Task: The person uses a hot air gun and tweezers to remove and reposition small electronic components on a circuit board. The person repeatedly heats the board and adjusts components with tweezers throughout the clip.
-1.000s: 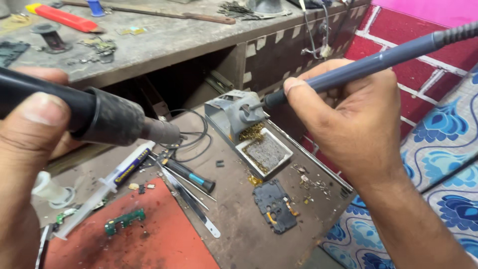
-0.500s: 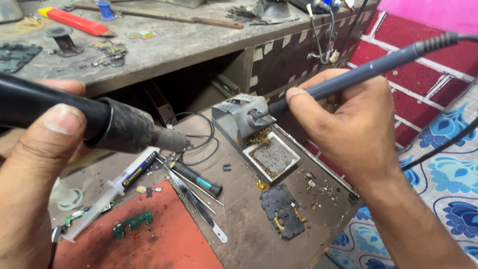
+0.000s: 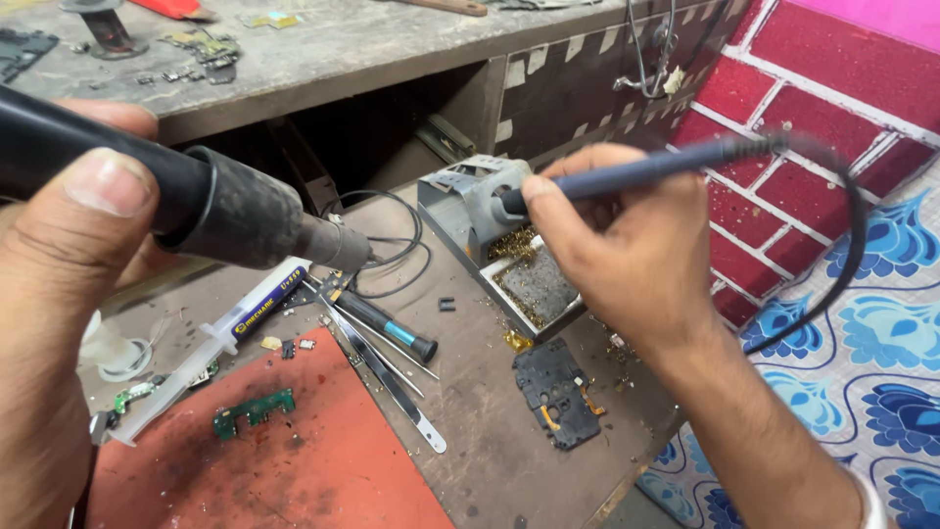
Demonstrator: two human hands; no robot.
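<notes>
My left hand (image 3: 59,264) grips a black hot-air wand (image 3: 225,211), its metal nozzle pointing right above the low work board. My right hand (image 3: 627,245) holds a blue-grey soldering iron (image 3: 646,168) by its handle, its tip pushed into the grey metal stand (image 3: 468,201), which has brass wool and a dirty sponge tray (image 3: 534,284). The iron's black cord (image 3: 842,255) loops off to the right. A black phone circuit board (image 3: 558,392) lies on the board below my right hand.
A red mat (image 3: 294,470) carries a small green circuit board (image 3: 255,411). A flux syringe (image 3: 211,348), tweezers (image 3: 392,387) and a small screwdriver (image 3: 387,328) lie beside it. A cluttered wooden bench (image 3: 343,49) stands behind. At right are a red brick wall (image 3: 803,108) and blue floral flooring (image 3: 881,362).
My right hand has pushed the soldering iron deeper into the stand. The view has shifted, and the hot-air wand sits slightly lower and closer.
</notes>
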